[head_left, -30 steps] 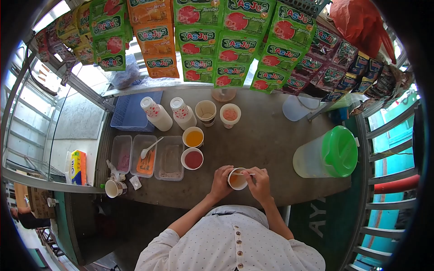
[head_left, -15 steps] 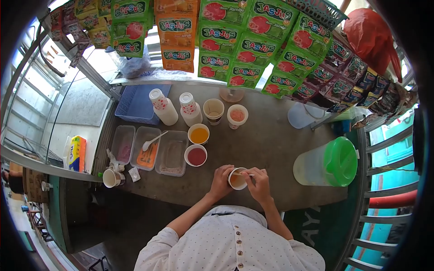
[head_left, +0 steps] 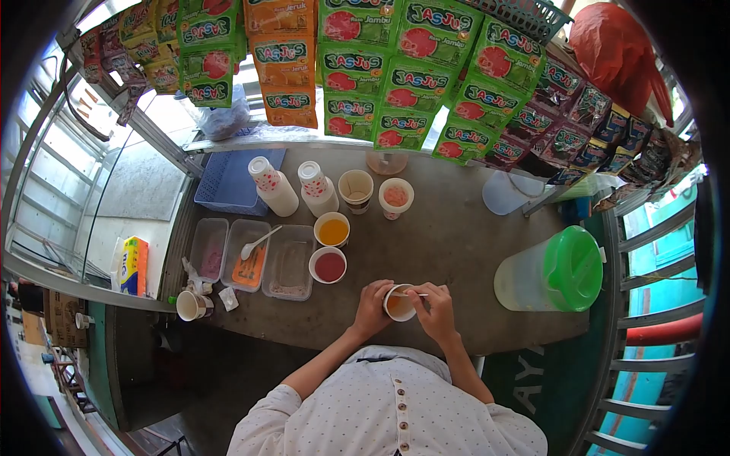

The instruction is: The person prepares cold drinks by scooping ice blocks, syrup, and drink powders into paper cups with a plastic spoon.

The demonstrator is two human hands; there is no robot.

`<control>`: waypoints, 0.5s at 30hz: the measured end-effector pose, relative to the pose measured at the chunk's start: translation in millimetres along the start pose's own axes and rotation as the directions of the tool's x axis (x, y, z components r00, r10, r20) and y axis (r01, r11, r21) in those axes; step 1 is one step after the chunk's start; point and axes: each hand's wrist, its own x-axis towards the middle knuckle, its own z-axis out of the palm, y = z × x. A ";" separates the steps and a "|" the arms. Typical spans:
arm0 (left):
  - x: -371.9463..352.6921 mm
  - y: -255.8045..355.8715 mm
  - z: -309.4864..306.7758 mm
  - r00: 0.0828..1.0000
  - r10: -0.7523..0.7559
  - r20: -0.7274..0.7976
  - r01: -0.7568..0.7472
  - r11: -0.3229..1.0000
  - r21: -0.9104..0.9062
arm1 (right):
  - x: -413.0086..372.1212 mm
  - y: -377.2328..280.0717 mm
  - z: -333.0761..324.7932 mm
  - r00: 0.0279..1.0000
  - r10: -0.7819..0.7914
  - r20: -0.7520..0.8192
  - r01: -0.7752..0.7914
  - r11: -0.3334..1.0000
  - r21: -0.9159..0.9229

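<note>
Near the table's front edge, my left hand is wrapped round the side of a white paper cup with orange liquid in it. My right hand pinches a thin pale stick that lies across the cup's mouth; its lower end is hard to make out. Beyond the hands stand a cup of dark red liquid and a cup of yellow-orange liquid. Farther back are an open paper cup and a cup with pinkish contents.
Two stacks of upturned cups stand at the back. Plastic tubs, one with a white spoon, sit left. A green-lidded jug stands right. Drink sachets hang overhead; a tilted cup is at the left edge.
The view has shifted slightly. Both hands keep their hold on the cup and the thin stick, with hardly any visible movement.
</note>
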 end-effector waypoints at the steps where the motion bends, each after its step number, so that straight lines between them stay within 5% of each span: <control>1: -0.3 0.5 0.1 1.000 -0.002 0.001 0.002 1.000 -0.007 | 0.9 -0.9 -0.2 1.000 -0.009 -0.002 0.009 1.000 0.003; 15: -0.6 0.9 0.5 0.999 -0.030 -0.030 0.031 0.999 0.023 | -1.2 3.0 -0.8 0.998 -0.053 0.027 0.053 0.999 0.000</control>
